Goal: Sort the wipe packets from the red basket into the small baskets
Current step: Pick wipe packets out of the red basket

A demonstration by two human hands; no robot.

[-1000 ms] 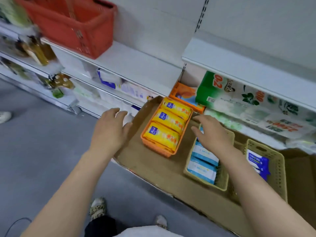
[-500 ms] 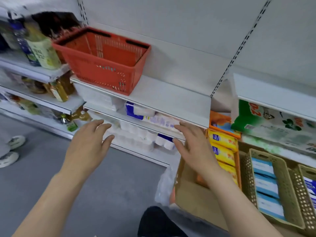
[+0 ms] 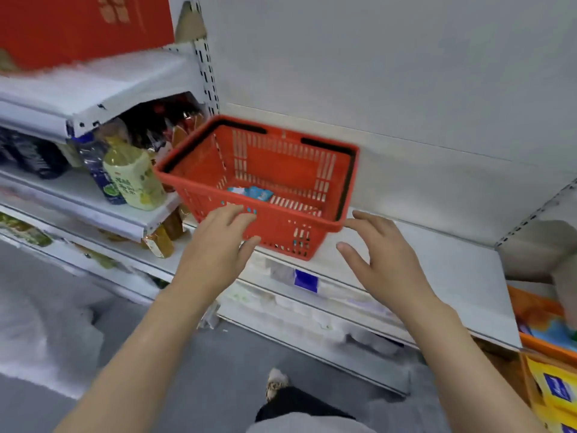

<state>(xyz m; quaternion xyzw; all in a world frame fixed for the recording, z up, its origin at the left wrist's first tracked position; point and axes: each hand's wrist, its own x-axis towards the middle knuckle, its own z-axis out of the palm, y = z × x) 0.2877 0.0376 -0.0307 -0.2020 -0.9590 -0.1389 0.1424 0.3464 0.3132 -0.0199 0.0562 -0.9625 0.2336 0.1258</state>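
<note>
White shop shelving [image 3: 421,267] fills the aisle, and the red basket [image 3: 265,189] sits on it, right in front of both outstretched hands. Just beyond the left fingertips, down on the basket floor, a few light-blue wipe packets [image 3: 251,192] lie waiting, so sorting is not finished. Well off to the right of the right hand, an orange small basket [image 3: 543,346] already shows yellow packets [image 3: 554,385]. Left hand [image 3: 218,242] reaches the near rim, fingers straight, holding nothing. Right hand [image 3: 385,260] hovers just beside the basket's corner, fingers spread, thumb out, empty too.
</note>
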